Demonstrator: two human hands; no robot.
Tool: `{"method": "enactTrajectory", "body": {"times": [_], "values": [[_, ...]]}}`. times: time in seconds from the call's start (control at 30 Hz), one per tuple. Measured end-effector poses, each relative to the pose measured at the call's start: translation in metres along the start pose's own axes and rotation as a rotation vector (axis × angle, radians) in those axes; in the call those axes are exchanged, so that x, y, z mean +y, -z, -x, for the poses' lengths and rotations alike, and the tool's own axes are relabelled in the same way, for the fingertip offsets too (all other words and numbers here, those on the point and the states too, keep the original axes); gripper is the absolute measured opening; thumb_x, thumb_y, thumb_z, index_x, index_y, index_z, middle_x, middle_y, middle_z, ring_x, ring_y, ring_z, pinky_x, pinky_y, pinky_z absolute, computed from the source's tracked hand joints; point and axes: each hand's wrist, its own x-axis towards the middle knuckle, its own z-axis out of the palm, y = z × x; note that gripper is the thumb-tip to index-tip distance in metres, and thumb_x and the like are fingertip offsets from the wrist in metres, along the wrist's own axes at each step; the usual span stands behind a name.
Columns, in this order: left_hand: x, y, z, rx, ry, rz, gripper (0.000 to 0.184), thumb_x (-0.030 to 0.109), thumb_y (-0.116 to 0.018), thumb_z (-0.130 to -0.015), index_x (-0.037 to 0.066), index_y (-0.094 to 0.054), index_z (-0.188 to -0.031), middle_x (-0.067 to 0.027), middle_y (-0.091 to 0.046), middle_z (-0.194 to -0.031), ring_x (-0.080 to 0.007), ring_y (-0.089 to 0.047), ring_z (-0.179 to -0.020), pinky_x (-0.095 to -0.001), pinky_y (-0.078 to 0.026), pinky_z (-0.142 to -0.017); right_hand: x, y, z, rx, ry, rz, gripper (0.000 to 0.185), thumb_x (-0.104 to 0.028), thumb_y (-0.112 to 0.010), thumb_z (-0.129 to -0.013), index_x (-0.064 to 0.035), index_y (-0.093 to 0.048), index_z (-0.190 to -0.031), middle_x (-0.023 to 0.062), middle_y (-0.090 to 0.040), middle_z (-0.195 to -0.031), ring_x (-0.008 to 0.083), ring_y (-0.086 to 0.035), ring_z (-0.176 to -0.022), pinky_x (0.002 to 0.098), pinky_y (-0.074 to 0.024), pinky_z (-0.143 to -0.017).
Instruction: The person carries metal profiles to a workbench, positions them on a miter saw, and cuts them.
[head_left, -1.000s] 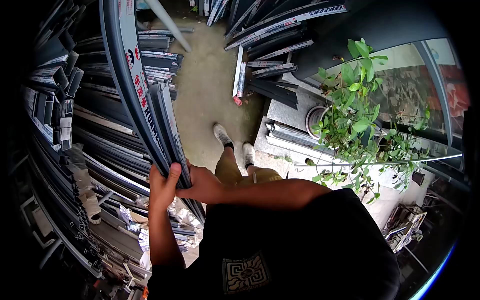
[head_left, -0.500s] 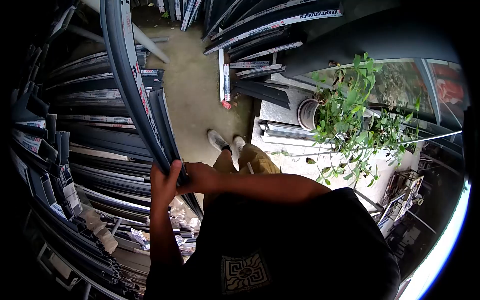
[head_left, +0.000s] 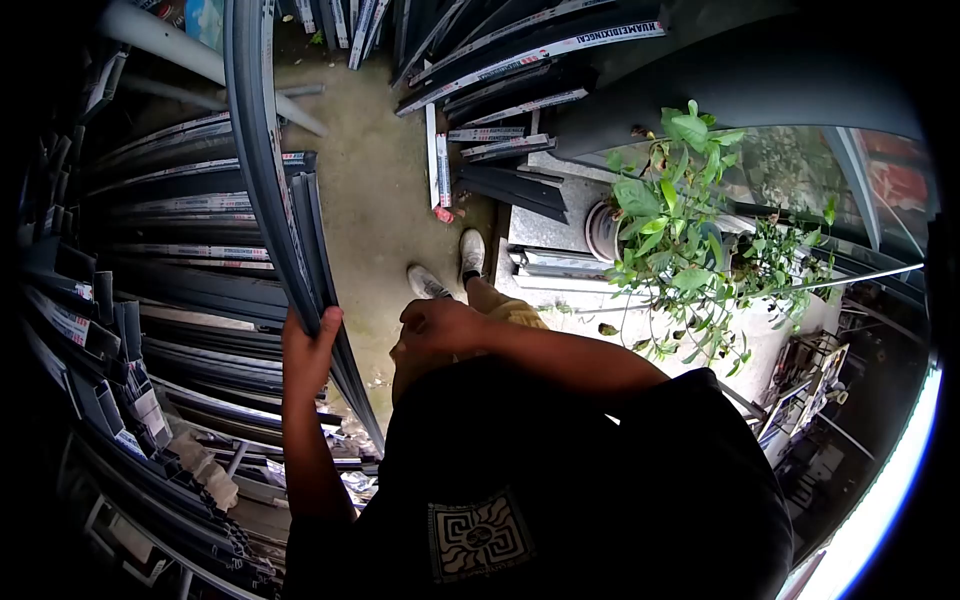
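Note:
My left hand (head_left: 310,352) is wrapped round the lower part of a long dark grey window-frame profile (head_left: 255,150), thumb on top. The profile is grooved, with a strip of printed film along one side, and rises past the top of the view. My right hand (head_left: 440,328) is off the profile, in front of my thigh, its fingers curled in; nothing shows in them. Close behind the held profile, another dark profile (head_left: 318,250) runs down past my left hand.
Stacks of dark profiles (head_left: 200,277) fill racks on the left. More film-labelled profiles (head_left: 540,52) lean at the top. A pale pipe (head_left: 165,45) crosses at upper left. A leafy potted plant (head_left: 690,230) stands on a light ledge at right. My shoes (head_left: 472,252) are on the concrete floor.
My right hand has let go of the profile and moved right, towards my thigh. My left hand keeps its hold, slightly lower left. One shoe has shifted.

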Motion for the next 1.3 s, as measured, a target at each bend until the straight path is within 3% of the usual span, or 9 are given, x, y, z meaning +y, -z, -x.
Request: {"method": "enactTrajectory", "body": {"times": [0.3,0.4,0.77,0.9,0.93,1.03,1.07,1.2,1.3], "values": [[0.017,-0.054,-0.016,-0.041,0.03,0.011,0.053,0.049,-0.071,-0.104,-0.003,-0.066,-0.116,-0.0094,-0.069,-0.1,-0.019,-0.063,-0.096,-0.0376,-0.052,-0.088,0.127,0.119,0.071,0.284,-0.23,0.254,0.055,-0.055,-0.075,-0.091,-0.0083,-0.073,-0.119,0.0141,-0.079,-0.11,0.0356,-0.076,-0.104,0.0457,-0.0596,-0.092],[0.028,-0.072,-0.02,-0.047,0.07,0.01,0.05,0.047,-0.069,-0.106,-0.003,-0.068,-0.111,-0.0076,-0.069,-0.098,-0.0177,-0.062,-0.094,-0.0372,-0.051,-0.085,0.155,0.15,0.106,0.365,-0.36,0.242,0.06,-0.055,-0.077,-0.092,-0.005,-0.073,-0.124,0.0154,-0.079,-0.112,0.0345,-0.076,-0.106,0.0444,-0.0585,-0.094],[0.048,-0.097,-0.037,-0.01,0.082,0.008,0.052,0.047,-0.068,-0.107,-0.005,-0.067,-0.117,-0.0089,-0.07,-0.107,-0.0178,-0.061,-0.102,-0.0364,-0.05,-0.093,0.307,0.136,0.176,0.479,-0.599,0.089,0.058,-0.058,-0.075,-0.09,-0.0059,-0.077,-0.115,0.02,-0.078,-0.116,0.0382,-0.073,-0.113,0.0454,-0.056,-0.1],[0.057,-0.097,-0.046,-0.011,0.069,-0.019,0.054,0.047,-0.068,-0.107,-0.005,-0.067,-0.12,-0.0102,-0.07,-0.11,-0.0184,-0.062,-0.105,-0.0366,-0.05,-0.095,0.313,0.136,0.18,0.447,-0.698,-0.015,0.053,-0.056,-0.074,-0.091,-0.0057,-0.078,-0.109,0.0192,-0.078,-0.115,0.0382,-0.073,-0.111,0.0454,-0.0556,-0.099],[0.059,-0.097,-0.048,-0.014,0.061,-0.024,0.054,0.048,-0.068,-0.107,-0.005,-0.067,-0.121,-0.0104,-0.071,-0.11,-0.0185,-0.062,-0.105,-0.0367,-0.05,-0.095,0.317,0.135,0.181,0.485,-0.638,0.045,0.046,-0.049,-0.073,-0.097,-0.0047,-0.078,-0.109,0.0115,-0.079,-0.095,0.0285,-0.076,-0.089,0.043,-0.0592,-0.083],[0.068,-0.101,-0.053,-0.048,0.082,-0.044,0.055,0.048,-0.067,-0.107,-0.005,-0.066,-0.122,-0.0108,-0.071,-0.111,-0.0187,-0.062,-0.107,-0.0366,-0.05,-0.096,0.318,0.137,0.181,0.511,-0.645,0.02,0.046,-0.048,-0.073,-0.097,-0.0041,-0.078,-0.108,0.0108,-0.079,-0.093,0.0265,-0.076,-0.088,0.0412,-0.0585,-0.081],[0.066,-0.103,-0.054,-0.037,0.084,-0.065,0.053,0.046,-0.068,-0.107,-0.005,-0.066,-0.123,-0.0104,-0.071,-0.11,-0.0187,-0.063,-0.106,-0.0362,-0.05,-0.096,0.318,0.14,0.181,0.485,-0.687,-0.059,0.048,-0.053,-0.072,-0.094,-0.0081,-0.078,-0.109,0.0186,-0.079,-0.113,0.0378,-0.073,-0.11,0.0461,-0.0564,-0.097],[0.067,-0.111,-0.054,-0.066,0.065,-0.05,0.05,0.042,-0.07,-0.106,-0.005,-0.067,-0.124,-0.0106,-0.073,-0.109,-0.0188,-0.065,-0.104,-0.0364,-0.052,-0.095,0.311,0.146,0.181,0.486,-0.694,-0.065,0.049,-0.053,-0.072,-0.095,-0.0076,-0.076,-0.114,0.0183,-0.078,-0.114,0.0376,-0.074,-0.108,0.0473,-0.0573,-0.095],[0.065,-0.119,-0.05,-0.058,0.051,-0.028,0.051,0.043,-0.071,-0.106,-0.004,-0.067,-0.124,-0.0115,-0.073,-0.11,-0.0194,-0.066,-0.105,-0.0368,-0.052,-0.095,0.307,0.15,0.18,0.544,-0.687,-0.063,0.043,-0.047,-0.073,-0.099,-0.0053,-0.077,-0.107,0.009,-0.079,-0.093,0.0242,-0.074,-0.087,0.0392,-0.0564,-0.084]]}}
